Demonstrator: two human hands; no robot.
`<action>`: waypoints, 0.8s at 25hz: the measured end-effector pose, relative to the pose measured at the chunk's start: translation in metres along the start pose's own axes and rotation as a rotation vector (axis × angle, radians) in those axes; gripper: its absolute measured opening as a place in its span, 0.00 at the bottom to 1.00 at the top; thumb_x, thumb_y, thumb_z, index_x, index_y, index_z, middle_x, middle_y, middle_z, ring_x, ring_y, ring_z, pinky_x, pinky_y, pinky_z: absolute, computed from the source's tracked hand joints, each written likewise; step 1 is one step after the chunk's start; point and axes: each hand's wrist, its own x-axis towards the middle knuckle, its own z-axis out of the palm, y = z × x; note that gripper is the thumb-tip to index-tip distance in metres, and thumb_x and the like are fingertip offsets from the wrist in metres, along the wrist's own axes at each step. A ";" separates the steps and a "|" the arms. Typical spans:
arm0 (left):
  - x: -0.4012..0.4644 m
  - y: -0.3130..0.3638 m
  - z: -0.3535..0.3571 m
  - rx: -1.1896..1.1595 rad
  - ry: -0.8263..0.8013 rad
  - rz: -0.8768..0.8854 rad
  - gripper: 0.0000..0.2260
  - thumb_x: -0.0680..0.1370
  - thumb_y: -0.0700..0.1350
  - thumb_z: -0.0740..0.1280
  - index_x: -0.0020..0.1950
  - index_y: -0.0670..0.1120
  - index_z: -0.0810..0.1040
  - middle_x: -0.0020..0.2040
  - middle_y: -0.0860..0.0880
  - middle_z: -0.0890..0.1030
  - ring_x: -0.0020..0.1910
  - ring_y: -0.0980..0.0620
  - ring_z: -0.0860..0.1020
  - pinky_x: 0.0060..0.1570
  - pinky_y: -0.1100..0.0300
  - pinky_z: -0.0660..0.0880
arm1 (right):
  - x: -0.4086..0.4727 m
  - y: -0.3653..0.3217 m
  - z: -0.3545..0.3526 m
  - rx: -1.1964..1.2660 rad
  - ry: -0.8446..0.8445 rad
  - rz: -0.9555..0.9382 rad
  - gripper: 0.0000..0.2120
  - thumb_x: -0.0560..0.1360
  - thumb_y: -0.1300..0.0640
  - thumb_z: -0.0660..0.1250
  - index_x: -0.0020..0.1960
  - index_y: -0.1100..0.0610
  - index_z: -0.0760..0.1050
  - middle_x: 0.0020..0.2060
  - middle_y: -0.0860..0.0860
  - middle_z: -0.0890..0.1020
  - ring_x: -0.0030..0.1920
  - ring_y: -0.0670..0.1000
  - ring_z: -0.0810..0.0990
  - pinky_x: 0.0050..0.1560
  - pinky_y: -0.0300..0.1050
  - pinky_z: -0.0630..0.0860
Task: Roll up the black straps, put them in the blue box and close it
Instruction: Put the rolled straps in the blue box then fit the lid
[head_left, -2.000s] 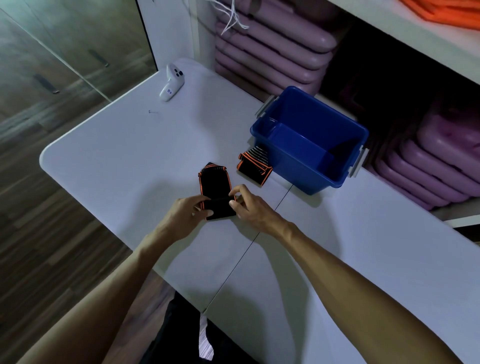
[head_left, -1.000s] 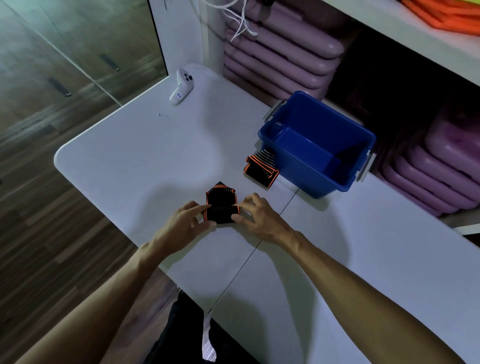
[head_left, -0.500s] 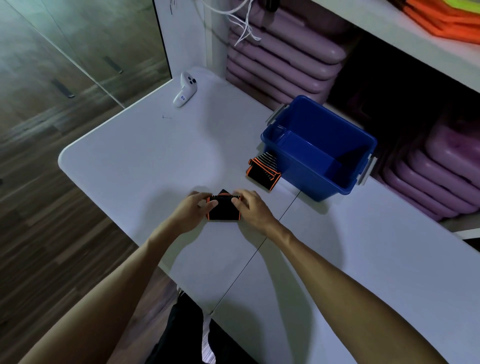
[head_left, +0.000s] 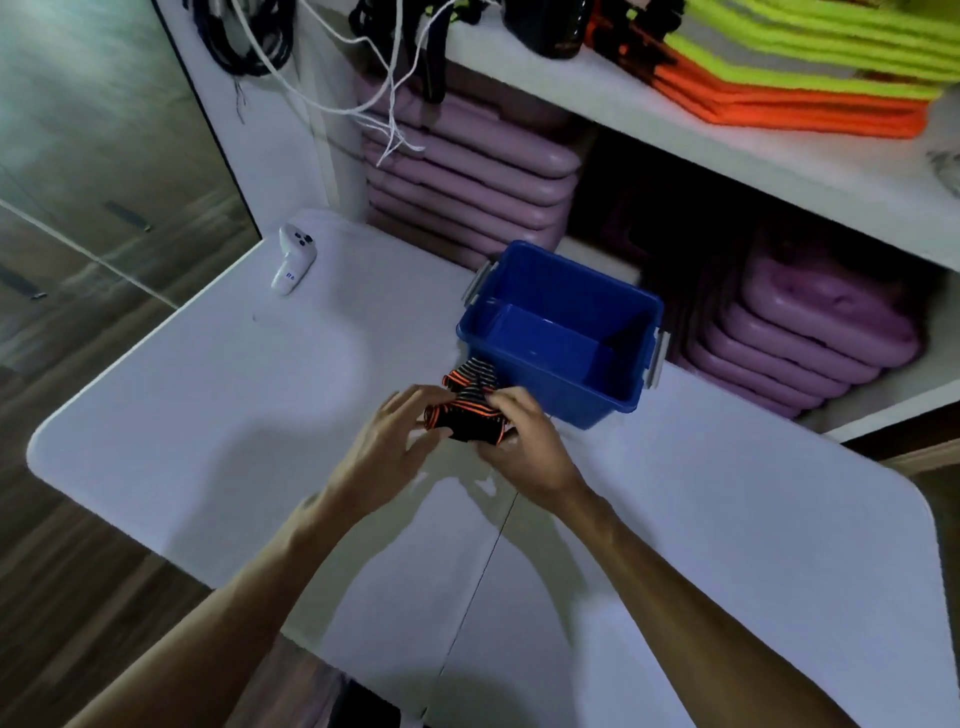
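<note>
Black strap roll (head_left: 467, 423) | both hands clamp it | seemingly beside blue box (head_left: 566, 332)

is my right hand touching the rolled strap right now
Touching. The head view shows the right hand with fingers curled over the top and right end of the rolled strap, no gap between them.
</note>
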 end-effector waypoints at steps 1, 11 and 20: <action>0.021 0.009 -0.005 0.023 0.013 0.049 0.15 0.79 0.49 0.64 0.64 0.46 0.73 0.60 0.51 0.76 0.58 0.50 0.76 0.55 0.51 0.77 | 0.005 -0.005 -0.015 -0.037 0.065 -0.027 0.20 0.72 0.62 0.73 0.63 0.58 0.74 0.58 0.49 0.72 0.57 0.44 0.74 0.58 0.39 0.75; 0.184 -0.026 0.000 0.159 -0.119 -0.025 0.24 0.78 0.45 0.60 0.74 0.41 0.63 0.72 0.39 0.68 0.69 0.39 0.68 0.70 0.49 0.65 | 0.114 0.013 -0.077 -0.389 0.350 0.296 0.22 0.69 0.61 0.73 0.59 0.55 0.68 0.56 0.53 0.65 0.53 0.56 0.73 0.62 0.52 0.73; 0.196 -0.055 0.012 0.158 -0.188 0.019 0.27 0.79 0.40 0.61 0.76 0.43 0.58 0.69 0.39 0.73 0.58 0.39 0.77 0.56 0.51 0.75 | 0.194 0.068 -0.044 -0.429 0.250 0.493 0.28 0.75 0.64 0.67 0.70 0.58 0.58 0.62 0.63 0.68 0.59 0.67 0.73 0.62 0.60 0.72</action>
